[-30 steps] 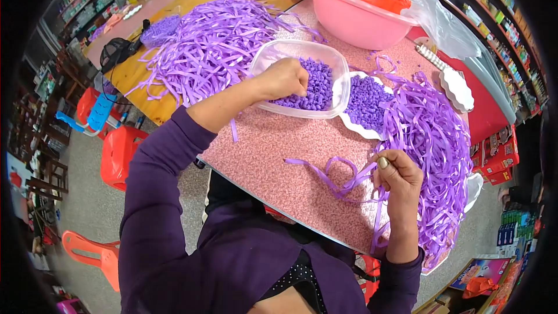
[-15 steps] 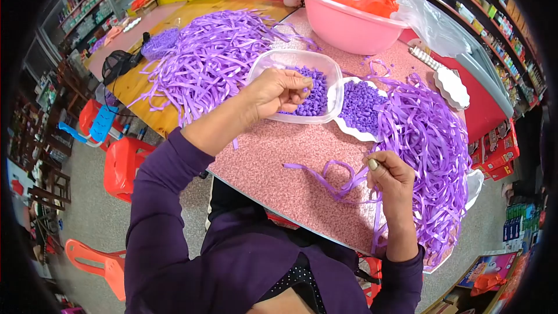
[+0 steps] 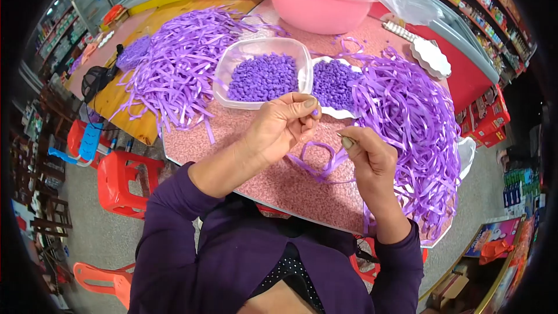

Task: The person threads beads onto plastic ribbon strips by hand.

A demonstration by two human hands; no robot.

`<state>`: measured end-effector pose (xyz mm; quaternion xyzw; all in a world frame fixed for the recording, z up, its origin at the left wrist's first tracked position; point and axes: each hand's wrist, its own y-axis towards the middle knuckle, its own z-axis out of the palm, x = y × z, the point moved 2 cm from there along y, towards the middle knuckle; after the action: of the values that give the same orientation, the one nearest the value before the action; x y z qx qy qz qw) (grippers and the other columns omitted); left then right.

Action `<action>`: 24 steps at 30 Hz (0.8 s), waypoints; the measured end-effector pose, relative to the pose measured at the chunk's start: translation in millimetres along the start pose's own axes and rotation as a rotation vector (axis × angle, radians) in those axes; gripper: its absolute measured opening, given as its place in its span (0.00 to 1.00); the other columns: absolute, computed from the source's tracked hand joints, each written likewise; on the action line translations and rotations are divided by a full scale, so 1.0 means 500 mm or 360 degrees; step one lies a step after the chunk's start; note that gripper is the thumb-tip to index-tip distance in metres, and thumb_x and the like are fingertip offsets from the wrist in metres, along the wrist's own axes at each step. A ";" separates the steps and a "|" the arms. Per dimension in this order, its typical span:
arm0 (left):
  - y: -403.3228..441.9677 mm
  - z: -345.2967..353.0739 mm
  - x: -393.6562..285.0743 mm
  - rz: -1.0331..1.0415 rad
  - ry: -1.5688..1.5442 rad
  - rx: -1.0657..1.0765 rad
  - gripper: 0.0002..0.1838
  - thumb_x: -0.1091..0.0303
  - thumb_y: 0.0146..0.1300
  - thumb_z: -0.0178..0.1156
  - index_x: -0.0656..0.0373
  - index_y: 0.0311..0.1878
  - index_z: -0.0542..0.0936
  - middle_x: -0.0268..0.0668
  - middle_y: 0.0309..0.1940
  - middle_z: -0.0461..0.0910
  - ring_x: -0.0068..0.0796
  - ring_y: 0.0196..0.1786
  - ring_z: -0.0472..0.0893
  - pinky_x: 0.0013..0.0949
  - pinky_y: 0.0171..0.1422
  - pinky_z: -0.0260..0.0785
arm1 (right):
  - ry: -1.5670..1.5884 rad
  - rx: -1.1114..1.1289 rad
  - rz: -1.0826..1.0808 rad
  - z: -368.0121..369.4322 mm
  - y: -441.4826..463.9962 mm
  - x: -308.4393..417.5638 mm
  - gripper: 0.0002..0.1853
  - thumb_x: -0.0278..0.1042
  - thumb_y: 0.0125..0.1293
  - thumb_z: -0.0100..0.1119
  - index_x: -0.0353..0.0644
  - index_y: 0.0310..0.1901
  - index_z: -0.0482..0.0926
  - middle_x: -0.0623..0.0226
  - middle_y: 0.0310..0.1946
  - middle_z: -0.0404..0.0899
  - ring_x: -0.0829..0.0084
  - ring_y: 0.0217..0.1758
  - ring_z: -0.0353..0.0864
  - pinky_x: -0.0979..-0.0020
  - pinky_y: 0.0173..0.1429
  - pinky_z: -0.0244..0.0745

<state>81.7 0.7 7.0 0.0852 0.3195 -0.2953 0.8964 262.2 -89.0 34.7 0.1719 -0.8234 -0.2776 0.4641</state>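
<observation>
A purple bead (image 3: 315, 113) sits pinched between thumb and finger of the left hand (image 3: 279, 125); nearby, the right hand (image 3: 375, 160) grips something thin (image 3: 340, 135), perhaps a needle.

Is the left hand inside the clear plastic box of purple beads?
No, the left hand is outside the clear plastic box, on its near side, with a small purple bead at its fingertips.

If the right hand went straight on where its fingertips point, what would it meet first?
Likely the left hand, at the fingertips pinching a purple bead; one view leaves depth unclear, so the right hand could pass above or below.
</observation>
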 end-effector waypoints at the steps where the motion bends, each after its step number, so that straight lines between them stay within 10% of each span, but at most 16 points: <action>1: 0.001 0.004 0.007 0.0031 -0.0007 0.0013 0.06 0.72 0.69 0.62 0.64 0.43 0.80 0.38 0.32 0.82 0.25 0.29 0.81 0.29 0.29 0.72 | -0.0033 -0.0013 -0.0017 0.000 0.000 0.002 0.07 0.17 0.63 0.64 0.34 0.42 0.83 0.68 0.26 0.77 0.82 0.27 0.71 0.78 0.32 0.66; 4: 0.001 0.012 0.024 0.0082 0.0016 -0.0002 0.05 0.73 0.68 0.63 0.64 0.43 0.80 0.37 0.32 0.82 0.25 0.30 0.81 0.28 0.29 0.73 | -0.0129 -0.0026 -0.0001 -0.007 0.000 -0.003 0.09 0.18 0.63 0.63 0.39 0.44 0.83 0.60 0.28 0.79 0.68 0.26 0.79 0.71 0.31 0.70; 24: -0.024 0.025 0.048 0.0372 0.0364 -0.0032 0.07 0.78 0.65 0.63 0.66 0.45 0.81 0.38 0.37 0.82 0.27 0.32 0.80 0.28 0.34 0.74 | -0.0206 -0.0064 0.0038 -0.003 0.000 -0.011 0.08 0.20 0.63 0.64 0.40 0.43 0.83 0.60 0.27 0.79 0.68 0.24 0.78 0.70 0.29 0.70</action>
<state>96.3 -24.6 1.9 0.1457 0.4103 -0.1742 0.8832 266.3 -86.4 31.5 0.1344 -0.8479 -0.2991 0.4166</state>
